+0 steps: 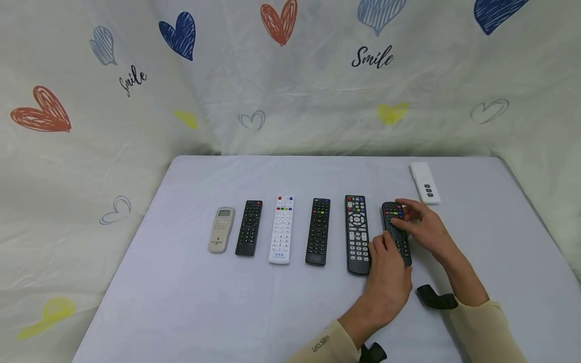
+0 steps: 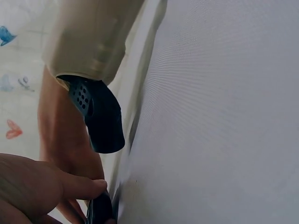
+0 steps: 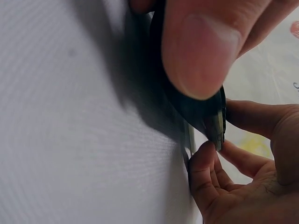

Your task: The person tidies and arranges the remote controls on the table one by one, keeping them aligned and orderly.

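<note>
Both hands are on a black remote control [image 1: 400, 239] at the right end of a row of remotes. My right hand [image 1: 426, 227] pinches its upper part, thumb on the button face. Around its lower end, my left hand [image 1: 388, 282] holds with fingers on the left side and thumb on the right. In the right wrist view, the right thumb [image 3: 203, 56] covers much of the remote [image 3: 198, 109], and a shadow lies on the tabletop beside it. The left wrist view shows only a dark end of the remote [image 2: 99, 207] under the left thumb.
Left of the hands lie a large black remote [image 1: 357, 234], a slim black one [image 1: 318, 232], a white one [image 1: 281, 229], another black one [image 1: 249, 228] and a small beige one [image 1: 221, 230]. A white remote [image 1: 424, 182] lies behind the right hand on the white table [image 1: 227, 312].
</note>
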The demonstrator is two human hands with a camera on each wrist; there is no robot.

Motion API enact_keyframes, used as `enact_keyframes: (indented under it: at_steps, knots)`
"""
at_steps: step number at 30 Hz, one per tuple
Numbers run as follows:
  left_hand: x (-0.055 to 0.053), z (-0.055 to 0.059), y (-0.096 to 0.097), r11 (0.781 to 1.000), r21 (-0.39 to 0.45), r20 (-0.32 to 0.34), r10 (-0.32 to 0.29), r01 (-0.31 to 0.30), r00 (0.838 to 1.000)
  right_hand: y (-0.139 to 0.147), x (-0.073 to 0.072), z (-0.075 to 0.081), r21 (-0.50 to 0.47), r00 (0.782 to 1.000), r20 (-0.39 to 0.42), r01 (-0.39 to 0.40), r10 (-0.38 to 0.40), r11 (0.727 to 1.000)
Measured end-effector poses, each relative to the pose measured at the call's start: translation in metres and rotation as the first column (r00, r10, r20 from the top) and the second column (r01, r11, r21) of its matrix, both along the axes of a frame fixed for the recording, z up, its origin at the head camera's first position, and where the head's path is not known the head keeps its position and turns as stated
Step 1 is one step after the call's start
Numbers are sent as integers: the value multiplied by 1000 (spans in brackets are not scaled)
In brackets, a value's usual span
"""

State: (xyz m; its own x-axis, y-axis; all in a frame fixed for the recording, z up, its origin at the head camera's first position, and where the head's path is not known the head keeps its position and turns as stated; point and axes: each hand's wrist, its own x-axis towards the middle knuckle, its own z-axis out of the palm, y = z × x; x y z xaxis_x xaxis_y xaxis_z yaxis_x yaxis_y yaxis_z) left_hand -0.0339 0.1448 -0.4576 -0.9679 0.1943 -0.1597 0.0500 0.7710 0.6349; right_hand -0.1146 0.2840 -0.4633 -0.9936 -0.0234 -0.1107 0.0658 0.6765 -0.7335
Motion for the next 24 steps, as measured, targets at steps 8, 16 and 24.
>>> enact_keyframes:
  at_steps: [8,16,24]
  knots:
    - [-1,0,0,1000,-16,-2,5,-5,1000,2,-1,-4,4,1000,8,-9,9,1000]
    - [-2,0,-3,997,79,34,-15,12,999,2,1,-3,1,999,44,0,0,1000]
    - [-2,-2,-8,983,185,29,-13,7,999,3,3,-5,-12,999,26,32,-32,999]
